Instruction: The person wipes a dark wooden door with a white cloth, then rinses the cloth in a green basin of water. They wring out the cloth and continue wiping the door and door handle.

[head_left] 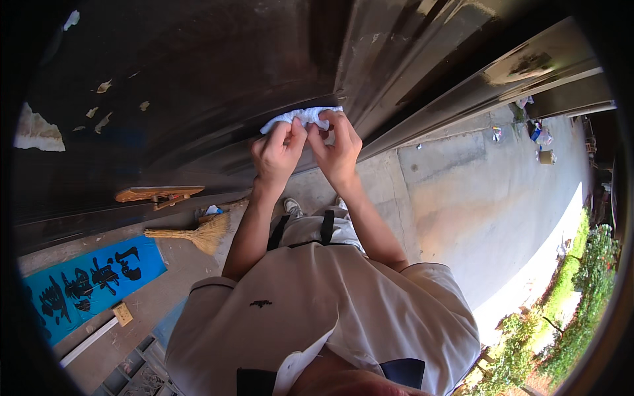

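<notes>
A pale, ribbed cloth [281, 120] is bunched up against a dark, glossy door [231, 66] ahead of me. My left hand [277, 153] pinches the cloth's near edge between thumb and fingers. Close beside it, my right hand [338, 148] has its fingers curled on the right part of the same cloth. Both arms reach forward, with the hands almost touching. Folds of the cloth and my fingers hide how far it lies flat on the door.
A gold-coloured door handle [158, 194] juts out at the left. Below it lie a straw broom [210, 233] and a blue banner with dark characters [142, 259]. Torn paper scraps [38, 130] stick to the door. Concrete ground [489, 198] and green plants [594, 264] extend rightward.
</notes>
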Demonstrator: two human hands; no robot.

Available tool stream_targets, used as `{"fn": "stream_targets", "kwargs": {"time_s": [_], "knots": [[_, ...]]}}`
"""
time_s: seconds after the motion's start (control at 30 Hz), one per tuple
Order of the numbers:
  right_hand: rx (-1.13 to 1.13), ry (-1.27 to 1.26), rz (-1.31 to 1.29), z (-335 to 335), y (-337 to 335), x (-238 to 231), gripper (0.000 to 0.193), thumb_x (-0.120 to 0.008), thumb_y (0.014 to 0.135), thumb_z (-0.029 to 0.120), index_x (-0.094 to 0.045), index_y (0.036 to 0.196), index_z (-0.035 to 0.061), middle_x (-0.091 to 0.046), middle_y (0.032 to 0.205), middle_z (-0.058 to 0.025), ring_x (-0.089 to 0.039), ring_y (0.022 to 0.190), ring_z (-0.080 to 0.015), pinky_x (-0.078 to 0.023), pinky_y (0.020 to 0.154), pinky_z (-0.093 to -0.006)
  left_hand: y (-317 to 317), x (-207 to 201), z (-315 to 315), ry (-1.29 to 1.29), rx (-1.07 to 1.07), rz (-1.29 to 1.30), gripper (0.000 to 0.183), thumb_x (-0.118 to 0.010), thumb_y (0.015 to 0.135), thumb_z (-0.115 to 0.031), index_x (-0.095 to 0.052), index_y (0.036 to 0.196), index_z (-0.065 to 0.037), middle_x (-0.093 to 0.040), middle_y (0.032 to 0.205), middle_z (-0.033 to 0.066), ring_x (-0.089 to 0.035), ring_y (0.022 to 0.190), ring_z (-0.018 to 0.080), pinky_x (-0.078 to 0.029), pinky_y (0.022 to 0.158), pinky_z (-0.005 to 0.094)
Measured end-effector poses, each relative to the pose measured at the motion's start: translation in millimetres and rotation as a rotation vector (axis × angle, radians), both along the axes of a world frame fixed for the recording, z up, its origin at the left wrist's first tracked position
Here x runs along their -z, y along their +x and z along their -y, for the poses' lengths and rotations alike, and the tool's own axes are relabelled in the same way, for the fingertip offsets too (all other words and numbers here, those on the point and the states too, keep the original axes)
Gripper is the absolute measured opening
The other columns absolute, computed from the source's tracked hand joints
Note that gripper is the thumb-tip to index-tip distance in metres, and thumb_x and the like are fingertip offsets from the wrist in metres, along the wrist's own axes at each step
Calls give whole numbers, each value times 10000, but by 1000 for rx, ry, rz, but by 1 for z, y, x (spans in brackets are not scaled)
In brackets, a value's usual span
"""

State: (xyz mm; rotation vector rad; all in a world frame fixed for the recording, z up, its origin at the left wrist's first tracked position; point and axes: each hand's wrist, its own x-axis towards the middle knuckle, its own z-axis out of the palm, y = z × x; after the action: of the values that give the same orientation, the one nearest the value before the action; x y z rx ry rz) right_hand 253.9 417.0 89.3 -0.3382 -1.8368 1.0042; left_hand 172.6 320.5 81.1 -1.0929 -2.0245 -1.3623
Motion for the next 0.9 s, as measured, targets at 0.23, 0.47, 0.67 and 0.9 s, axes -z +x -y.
{"fn": "stream_targets", "kwargs": {"time_s": [0.23, 0.47, 0.67, 0.9], "knots": [[122, -11, 67, -64, 29, 28, 215, -743, 830, -5, -598, 988, 7, -666, 863, -123, -662, 623, -207, -530, 553, -298, 31, -2, -72, -93, 132, 86, 261, -693, 916, -63, -542, 707, -23, -604, 584, 120, -621, 478, 259, -436, 442, 339], [260, -28, 63, -96, 46, 49, 215, -722, 849, 2, -614, 1035, 7, -688, 952, -123, -714, 690, -249, -571, 576, -333, 55, 12, -115, -108, 166, 185, 245, -693, 919, -85, -555, 729, -14, -611, 601, 146, -630, 508, 313, -445, 450, 363], [288, 4, 50, -120, 57, 58, 226, -707, 875, 7, -627, 1084, 36, -685, 924, -126, -690, 704, -257, -546, 629, -344, 69, 23, -151, -46, 159, 133, 221, -697, 912, -107, -580, 740, -34, -602, 587, 151, -606, 488, 320, -446, 439, 384], [116, 7, -37, -104, 45, 62, 249, -745, 843, -34, -620, 1058, -28, -648, 823, -97, -600, 580, -117, -498, 566, -233, 63, 11, -112, -71, 0, 77, 209, -722, 886, -129, -594, 732, -67, -616, 573, 115, -626, 486, 293, -461, 431, 375]]}}
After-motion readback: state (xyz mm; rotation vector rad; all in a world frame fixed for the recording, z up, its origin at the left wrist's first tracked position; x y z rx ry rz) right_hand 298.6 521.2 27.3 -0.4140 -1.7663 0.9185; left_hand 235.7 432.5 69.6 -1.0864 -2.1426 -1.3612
